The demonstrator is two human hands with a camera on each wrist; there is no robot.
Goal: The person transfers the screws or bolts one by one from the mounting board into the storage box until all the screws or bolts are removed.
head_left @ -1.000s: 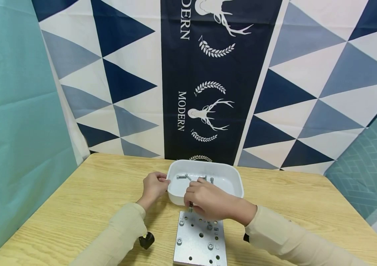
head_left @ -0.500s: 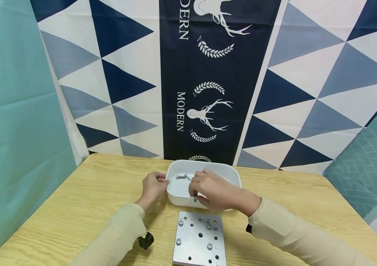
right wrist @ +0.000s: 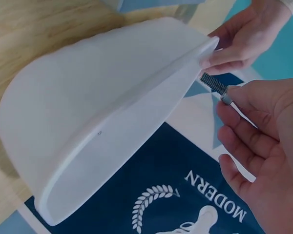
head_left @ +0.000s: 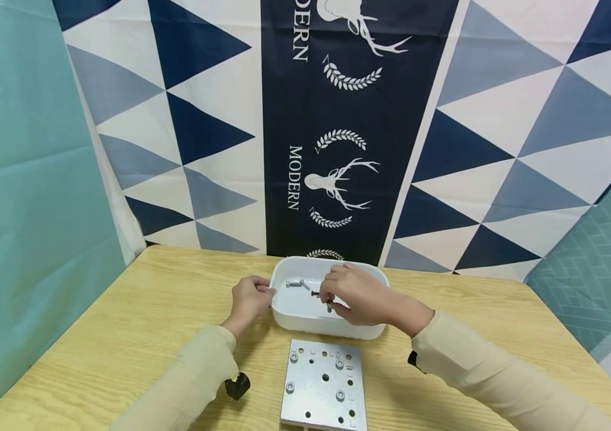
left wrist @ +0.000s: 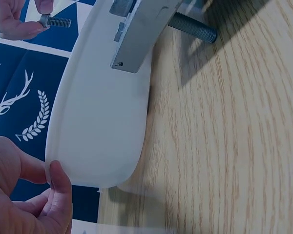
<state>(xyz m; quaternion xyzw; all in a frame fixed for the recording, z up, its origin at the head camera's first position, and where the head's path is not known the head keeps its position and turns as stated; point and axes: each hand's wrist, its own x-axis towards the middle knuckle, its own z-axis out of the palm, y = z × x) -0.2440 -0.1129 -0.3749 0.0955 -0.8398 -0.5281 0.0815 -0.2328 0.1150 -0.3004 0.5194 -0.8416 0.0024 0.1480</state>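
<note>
My left hand (head_left: 249, 300) pinches the left rim of a white tray (head_left: 305, 324) between thumb and fingers. Above the tray, the fingertips of my right hand (head_left: 363, 294) hold a socket-head bolt (right wrist: 215, 84). Its threaded end hangs downward in the head view, and its head is between thumb and forefinger. Other bolts (head_left: 294, 284) lie loose in the tray, and one darker, brassy bolt (head_left: 315, 294) is near my right fingers; my right hand hides the tray's right part.
In front of the tray lies a metal plate (head_left: 316, 374) with several holes and several bolts standing in it. A black object (head_left: 237, 386) shows beneath the left sleeve. Patterned cloth (head_left: 327, 120) hangs behind the wooden table (head_left: 187, 287).
My right hand has moved away from the plate, up and to the right over the tray, still holding the bolt. My left hand stays on the rim.
</note>
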